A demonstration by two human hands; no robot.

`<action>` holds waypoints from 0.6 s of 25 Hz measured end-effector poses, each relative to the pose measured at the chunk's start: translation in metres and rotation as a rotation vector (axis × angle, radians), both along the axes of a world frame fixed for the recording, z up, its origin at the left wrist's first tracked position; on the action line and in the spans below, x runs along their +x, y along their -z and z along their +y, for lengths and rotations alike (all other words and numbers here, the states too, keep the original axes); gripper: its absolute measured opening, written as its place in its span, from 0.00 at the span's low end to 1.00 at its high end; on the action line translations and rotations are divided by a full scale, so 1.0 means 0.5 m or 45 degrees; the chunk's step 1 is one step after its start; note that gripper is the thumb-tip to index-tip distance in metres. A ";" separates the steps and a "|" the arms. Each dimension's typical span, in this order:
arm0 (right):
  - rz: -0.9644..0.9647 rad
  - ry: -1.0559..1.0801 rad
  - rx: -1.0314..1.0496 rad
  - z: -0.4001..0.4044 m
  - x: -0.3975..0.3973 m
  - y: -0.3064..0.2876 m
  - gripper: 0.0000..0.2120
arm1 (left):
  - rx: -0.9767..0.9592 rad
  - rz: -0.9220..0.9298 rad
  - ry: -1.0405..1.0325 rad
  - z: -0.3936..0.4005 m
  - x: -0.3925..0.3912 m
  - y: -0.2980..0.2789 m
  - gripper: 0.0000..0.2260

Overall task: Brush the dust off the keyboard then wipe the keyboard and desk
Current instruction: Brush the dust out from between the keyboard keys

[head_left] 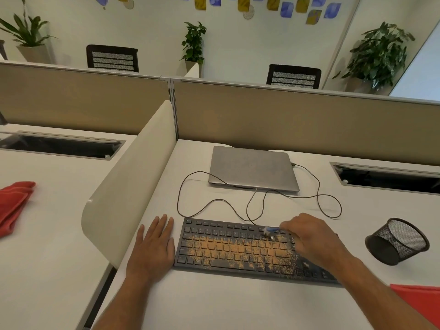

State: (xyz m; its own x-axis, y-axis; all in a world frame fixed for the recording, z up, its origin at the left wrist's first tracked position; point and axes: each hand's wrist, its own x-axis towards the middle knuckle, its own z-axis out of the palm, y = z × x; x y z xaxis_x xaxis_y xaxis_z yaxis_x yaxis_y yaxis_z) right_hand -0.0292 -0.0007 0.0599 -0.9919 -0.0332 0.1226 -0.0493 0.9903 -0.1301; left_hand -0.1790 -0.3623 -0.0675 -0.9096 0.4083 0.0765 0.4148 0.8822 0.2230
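Red cloth, far left: a crumpled red cloth [14, 206] lies on the neighbouring desk, at about 9 o'clock from the keyboard, beyond the cream divider [129, 184].
Left hand: the left hand [153, 246] lies flat on the desk [214, 303], fingers straight and together, holding nothing, just beside the keyboard's left edge (whether it touches the edge I cannot tell).
Keyboard: a black keyboard [238, 248] sits on the white desk in front of the person, its middle rows covered in orange-brown dust [240, 248]; the top row and the left corner keys look mostly bare.
Cable: a thin dark cable [214, 201] loops across the desk at 12 o'clock from the keyboard and reaches the laptop's right side.
Laptop: a closed grey laptop [252, 167] lies flat at 12 o'clock, near the tan partition [309, 125].
Right hand: the right hand [309, 236] hovers over the keyboard's right part, fingers curled around a small blue brush [271, 230] whose pale tip meets the upper keys (motion blur hides the bristles).
Mesh cup: a black mesh pen cup [397, 241] lies tipped on its side at 3 o'clock, apart from the keyboard.
Red cloth, near right: a second red cloth [419, 303] lies at the desk's edge, at 4 o'clock.
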 end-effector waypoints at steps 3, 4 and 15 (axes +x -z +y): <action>-0.032 -0.018 0.043 -0.010 0.001 0.019 0.18 | -0.014 -0.012 0.002 0.000 0.001 -0.001 0.33; -0.043 -0.028 0.056 -0.012 0.005 0.022 0.19 | -0.014 -0.010 0.002 0.000 0.001 -0.002 0.33; -0.022 0.013 0.104 -0.016 -0.008 0.004 0.16 | -0.048 -0.026 0.003 0.001 0.001 -0.003 0.34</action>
